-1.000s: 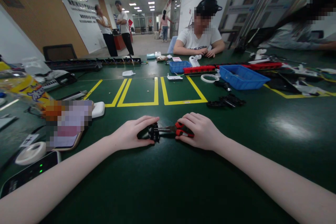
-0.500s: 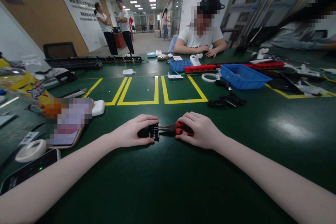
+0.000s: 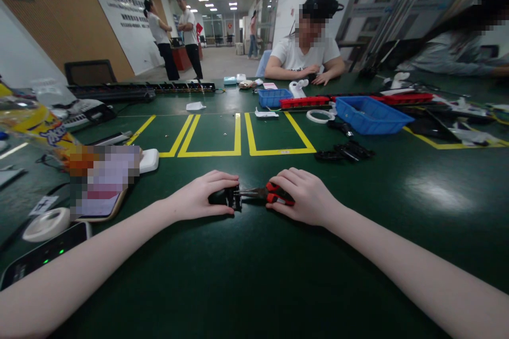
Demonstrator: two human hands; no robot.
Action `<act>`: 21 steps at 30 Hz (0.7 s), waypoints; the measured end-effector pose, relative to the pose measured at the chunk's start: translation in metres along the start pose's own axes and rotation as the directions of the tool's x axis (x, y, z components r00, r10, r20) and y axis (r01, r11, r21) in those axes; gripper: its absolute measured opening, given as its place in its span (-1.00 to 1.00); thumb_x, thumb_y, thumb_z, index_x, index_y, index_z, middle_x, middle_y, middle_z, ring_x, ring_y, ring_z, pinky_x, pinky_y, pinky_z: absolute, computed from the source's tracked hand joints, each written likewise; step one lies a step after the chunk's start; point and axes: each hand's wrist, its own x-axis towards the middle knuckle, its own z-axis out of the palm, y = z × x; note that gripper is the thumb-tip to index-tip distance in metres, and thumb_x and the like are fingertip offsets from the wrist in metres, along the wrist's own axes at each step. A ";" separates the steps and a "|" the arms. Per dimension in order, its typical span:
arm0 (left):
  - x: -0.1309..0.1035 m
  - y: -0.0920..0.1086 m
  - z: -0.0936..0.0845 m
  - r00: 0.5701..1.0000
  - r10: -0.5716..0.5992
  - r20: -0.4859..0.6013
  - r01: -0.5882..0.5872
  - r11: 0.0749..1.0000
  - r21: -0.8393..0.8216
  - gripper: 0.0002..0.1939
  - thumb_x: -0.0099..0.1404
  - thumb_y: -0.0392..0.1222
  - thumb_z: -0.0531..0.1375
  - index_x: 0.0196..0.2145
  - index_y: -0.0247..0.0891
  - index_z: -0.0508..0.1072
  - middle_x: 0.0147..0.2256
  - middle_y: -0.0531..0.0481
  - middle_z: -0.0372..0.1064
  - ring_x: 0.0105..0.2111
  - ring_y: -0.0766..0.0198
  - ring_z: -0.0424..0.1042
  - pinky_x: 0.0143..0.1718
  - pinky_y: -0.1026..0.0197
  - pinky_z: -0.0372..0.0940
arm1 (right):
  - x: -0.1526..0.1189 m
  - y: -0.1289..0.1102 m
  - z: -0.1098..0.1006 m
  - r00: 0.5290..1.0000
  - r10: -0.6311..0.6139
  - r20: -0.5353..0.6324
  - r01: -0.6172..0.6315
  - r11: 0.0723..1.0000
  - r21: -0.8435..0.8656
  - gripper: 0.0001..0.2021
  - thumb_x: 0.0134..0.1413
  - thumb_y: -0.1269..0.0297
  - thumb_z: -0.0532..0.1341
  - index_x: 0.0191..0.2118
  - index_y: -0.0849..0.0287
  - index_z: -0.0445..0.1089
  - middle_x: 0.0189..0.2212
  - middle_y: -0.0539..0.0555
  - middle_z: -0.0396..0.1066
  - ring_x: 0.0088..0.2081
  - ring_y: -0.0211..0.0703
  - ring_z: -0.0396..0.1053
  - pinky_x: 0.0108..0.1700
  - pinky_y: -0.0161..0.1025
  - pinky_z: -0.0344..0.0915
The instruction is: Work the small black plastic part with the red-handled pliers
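Observation:
Between the thumb and fingers of my left hand [image 3: 204, 193] is a small black plastic part [image 3: 229, 198], held low over the green table. My right hand [image 3: 304, 196] is closed round the red and black handles of needle-nose pliers [image 3: 260, 193]. The slim metal jaws point left and reach the right edge of the black part. Whether the tips grip something there is too small to make out. A phone [image 3: 107, 190] and a white case [image 3: 149, 160] lie left of my left hand.
Black plastic pieces [image 3: 345, 152] lie beyond my right hand, near a blue bin [image 3: 371, 115] and a white ring [image 3: 320, 116]. Yellow tape [image 3: 282, 152] marks boxes on the table. At left are a tape roll [image 3: 46, 224] and a bottle [image 3: 43, 130]. A person [image 3: 306, 53] sits opposite.
Both hands keep nearly the same place and hold on the black part and the pliers. The view has shifted very slightly.

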 end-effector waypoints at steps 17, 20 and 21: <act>-0.001 -0.001 0.000 0.999 0.010 0.037 -0.010 1.000 -0.020 -0.45 0.34 -0.10 0.23 0.24 -0.13 0.24 0.28 -0.14 0.14 0.25 0.02 0.21 0.23 -0.13 0.20 | 0.002 0.002 0.000 0.995 0.088 0.038 -0.093 0.982 0.163 -0.63 0.06 0.03 0.30 -0.12 0.19 0.42 -0.23 0.16 0.49 -0.25 -0.04 0.44 -0.25 -0.14 0.38; -0.001 0.000 0.000 0.999 0.021 0.030 -0.020 0.999 -0.025 -0.45 0.34 -0.11 0.22 0.24 -0.14 0.24 0.28 -0.15 0.14 0.25 0.03 0.20 0.24 -0.14 0.18 | 0.002 0.002 0.000 0.996 0.085 0.029 -0.088 0.984 0.156 -0.64 0.07 0.03 0.30 -0.12 0.19 0.42 -0.23 0.16 0.49 -0.24 -0.03 0.44 -0.25 -0.14 0.37; -0.001 0.000 0.000 0.999 0.022 0.031 -0.022 0.999 -0.025 -0.45 0.34 -0.11 0.22 0.25 -0.14 0.23 0.28 -0.15 0.14 0.26 0.03 0.19 0.24 -0.14 0.18 | 0.002 0.003 0.000 0.996 0.083 0.029 -0.086 0.984 0.154 -0.64 0.07 0.03 0.30 -0.12 0.19 0.42 -0.23 0.16 0.49 -0.24 -0.03 0.44 -0.24 -0.13 0.37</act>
